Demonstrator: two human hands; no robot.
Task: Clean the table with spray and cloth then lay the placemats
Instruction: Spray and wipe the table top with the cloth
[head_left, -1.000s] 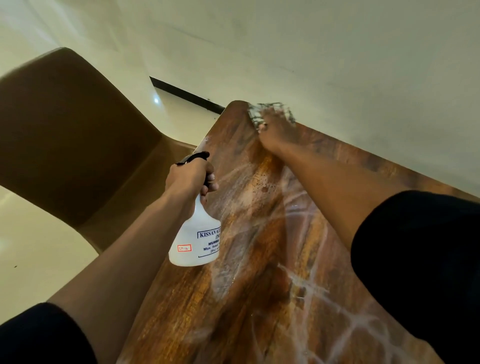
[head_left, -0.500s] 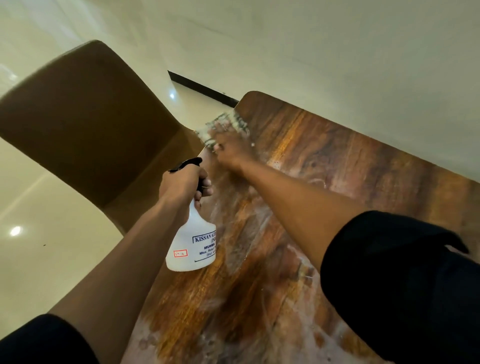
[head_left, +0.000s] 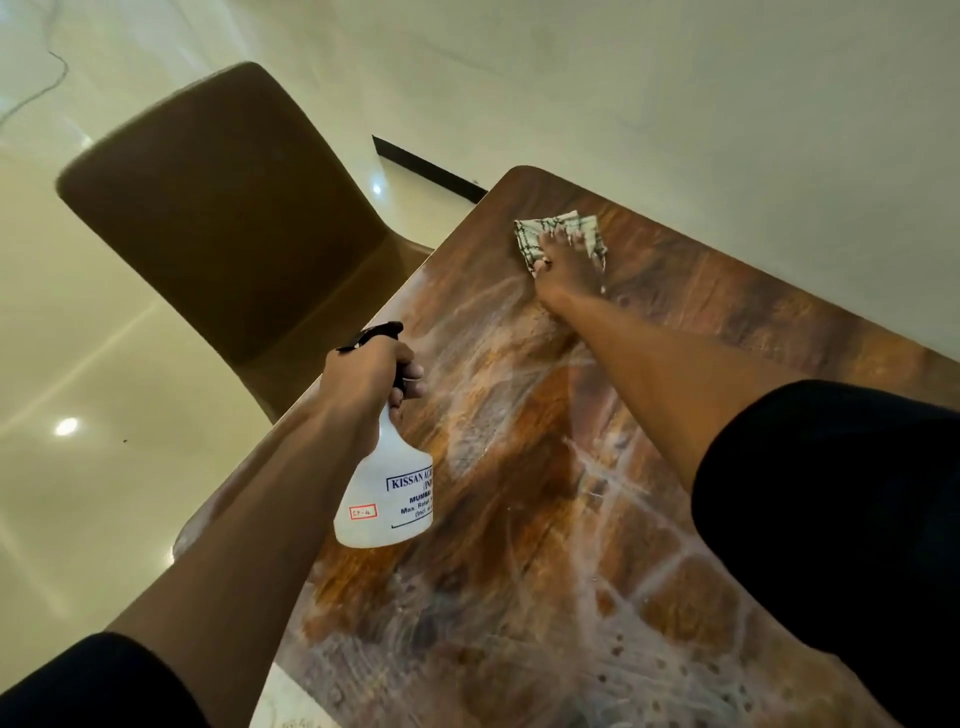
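While the left hand (head_left: 370, 375) wraps its curled fingers around the neck of the spray bottle (head_left: 387, 496), gripping just under the black trigger head (head_left: 373, 333), the right hand (head_left: 566, 267) reaches across to the far corner of the table (head_left: 524, 519) and presses flat on the cloth (head_left: 558, 231). Its fingers lie spread and fairly straight on the fabric, pinning it against the wood rather than bunching it up. That cloth is pale with a dark checked pattern, crumpled into a rough, folded patch that sits near the rounded far corner. Held above the near left edge of the tabletop, the bottle hangs tilted, a translucent white plastic body with a bulbous base, blue printed lettering and a small red-bordered sticker. Glossy wood grain in warm reddish-brown covers the tabletop, streaked with whitish, cloudy smears and crossing wipe lines, with small droplets beading toward the near end. Both forearms are bare below black sleeves (head_left: 841, 545). Beside the table on the left stands a brown chair (head_left: 223, 218) with a smooth curved back, over a shiny cream floor (head_left: 78, 493) that reflects ceiling lights.
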